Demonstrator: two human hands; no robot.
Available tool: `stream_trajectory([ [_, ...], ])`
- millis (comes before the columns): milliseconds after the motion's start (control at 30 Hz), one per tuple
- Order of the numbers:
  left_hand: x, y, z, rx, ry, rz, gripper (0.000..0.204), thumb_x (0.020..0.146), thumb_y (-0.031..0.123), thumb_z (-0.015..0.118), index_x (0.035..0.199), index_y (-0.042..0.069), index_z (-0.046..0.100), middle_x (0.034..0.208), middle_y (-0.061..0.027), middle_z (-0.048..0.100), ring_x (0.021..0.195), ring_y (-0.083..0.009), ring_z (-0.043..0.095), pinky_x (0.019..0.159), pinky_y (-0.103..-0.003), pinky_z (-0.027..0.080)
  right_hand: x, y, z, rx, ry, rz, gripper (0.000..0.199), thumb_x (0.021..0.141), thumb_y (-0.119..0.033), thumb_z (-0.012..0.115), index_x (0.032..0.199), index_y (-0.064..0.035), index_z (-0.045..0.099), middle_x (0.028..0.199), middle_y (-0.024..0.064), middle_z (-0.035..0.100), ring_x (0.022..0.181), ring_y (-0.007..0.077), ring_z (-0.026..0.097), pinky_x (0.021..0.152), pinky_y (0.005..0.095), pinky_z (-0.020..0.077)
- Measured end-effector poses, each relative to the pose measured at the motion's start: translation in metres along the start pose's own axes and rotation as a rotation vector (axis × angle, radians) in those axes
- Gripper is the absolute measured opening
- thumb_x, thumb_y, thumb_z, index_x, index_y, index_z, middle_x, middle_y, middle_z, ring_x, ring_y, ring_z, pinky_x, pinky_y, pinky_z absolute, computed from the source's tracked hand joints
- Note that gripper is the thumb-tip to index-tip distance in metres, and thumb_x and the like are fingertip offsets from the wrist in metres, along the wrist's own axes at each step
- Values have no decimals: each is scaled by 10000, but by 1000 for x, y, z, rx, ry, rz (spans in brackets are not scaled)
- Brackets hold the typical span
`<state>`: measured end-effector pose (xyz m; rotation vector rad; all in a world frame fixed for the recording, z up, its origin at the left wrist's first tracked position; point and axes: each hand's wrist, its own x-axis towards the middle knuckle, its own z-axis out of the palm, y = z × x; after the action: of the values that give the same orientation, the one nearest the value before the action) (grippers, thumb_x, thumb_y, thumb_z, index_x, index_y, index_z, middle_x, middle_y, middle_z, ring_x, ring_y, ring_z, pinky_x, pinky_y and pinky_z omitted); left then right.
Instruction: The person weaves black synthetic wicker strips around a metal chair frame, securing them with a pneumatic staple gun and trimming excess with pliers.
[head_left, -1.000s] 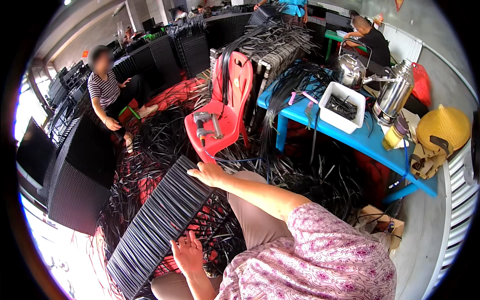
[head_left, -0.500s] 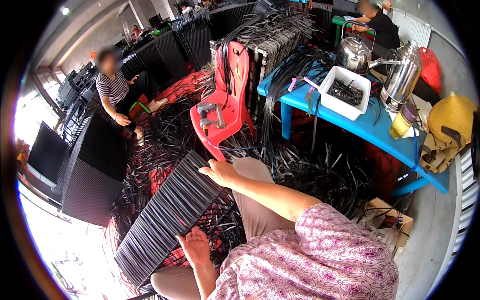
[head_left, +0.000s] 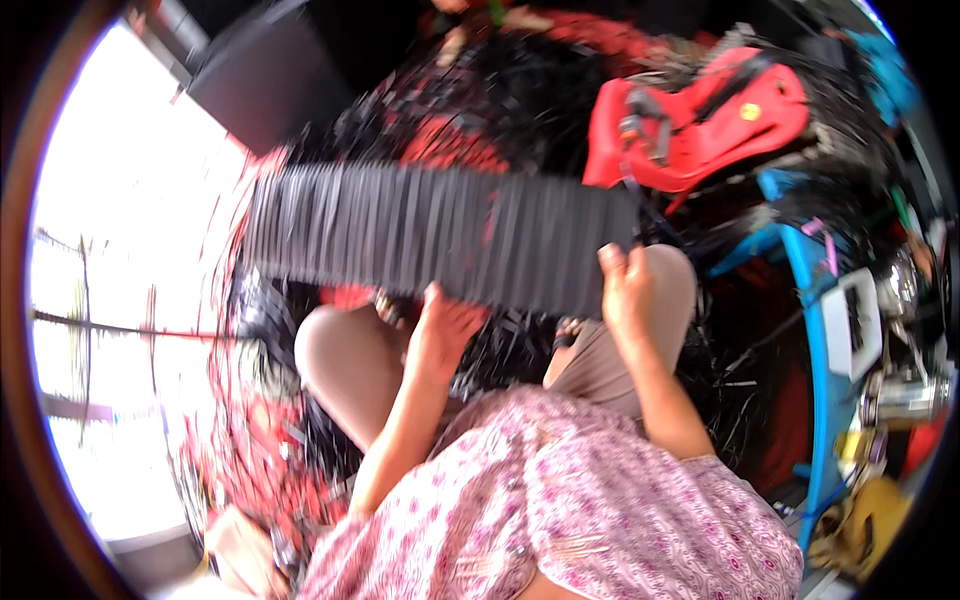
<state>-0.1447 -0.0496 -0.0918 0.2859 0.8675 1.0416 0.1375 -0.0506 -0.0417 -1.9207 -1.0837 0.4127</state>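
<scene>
A long black panel of close-set ribbed strips [head_left: 420, 230] lies crosswise in front of my knees, blurred by motion. My right hand [head_left: 627, 295] grips its right end, thumb on top and fingers partly hidden. At the near edge, around the middle of the panel, is my left hand [head_left: 445, 325]. Its thumb points up against the edge and stands apart from the fingers, which reach to the right just below it. The palm side partly shows, and nothing appears enclosed in this hand.
Loose black strips [head_left: 490, 95] cover the red floor sheet beyond the panel. A red plastic chair [head_left: 700, 120] holds a nail gun [head_left: 650, 125]. On the blue table [head_left: 815, 350] at right stand a white tub [head_left: 852, 322] and a metal kettle [head_left: 905, 395]. A dark woven block [head_left: 270, 75] stands far left.
My view has swung left and down. The panel now lies nearly level across the picture instead of slanting. Both hands keep about their places at its edge and right end.
</scene>
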Motion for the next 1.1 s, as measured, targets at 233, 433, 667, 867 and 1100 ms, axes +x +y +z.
stream_trajectory([
  [233, 10, 15, 16, -165, -30, 110, 523, 966, 568, 548, 923, 46, 542, 1004, -166, 631, 1008, -309, 622, 935, -431, 491, 38, -19, 10, 86, -38, -158, 503, 958, -455, 603, 870, 34, 517, 718, 227, 585, 670, 379, 562, 649, 476, 433],
  [433, 2, 15, 14, -78, 61, 33, 539, 948, 613, 543, 949, 75, 514, 1176, -134, 558, 1155, -284, 517, 1032, -435, 419, 36, -16, 19, 45, 21, -177, 491, 946, -478, 599, 965, 9, 541, 889, 293, 654, 874, 479, 627, 750, 523, 471],
  [667, 9, -4, -15, -178, -110, 45, 587, 974, 541, 549, 1170, -7, 475, 1267, -150, 482, 1132, -267, 486, 949, -408, 444, 38, -8, 14, -21, -170, -9, 614, 943, -593, 518, 1022, 15, 548, 903, 311, 654, 909, 501, 625, 781, 554, 478],
  [867, -8, -19, 16, -173, -94, -35, 544, 951, 561, 573, 1046, 26, 552, 1051, -93, 589, 948, -226, 555, 810, -377, 493, 28, 19, -13, 3, -120, -10, 661, 955, -618, 475, 1078, 23, 571, 850, 296, 669, 834, 477, 653, 730, 545, 510],
  [1100, -11, -14, -12, -180, -166, -105, 517, 913, 512, 661, 1120, 48, 562, 1075, -46, 605, 987, -197, 594, 825, -367, 513, 10, 18, -9, -44, -98, -136, 636, 988, -552, 465, 1279, 14, 464, 886, 282, 668, 769, 448, 662, 652, 533, 512],
])
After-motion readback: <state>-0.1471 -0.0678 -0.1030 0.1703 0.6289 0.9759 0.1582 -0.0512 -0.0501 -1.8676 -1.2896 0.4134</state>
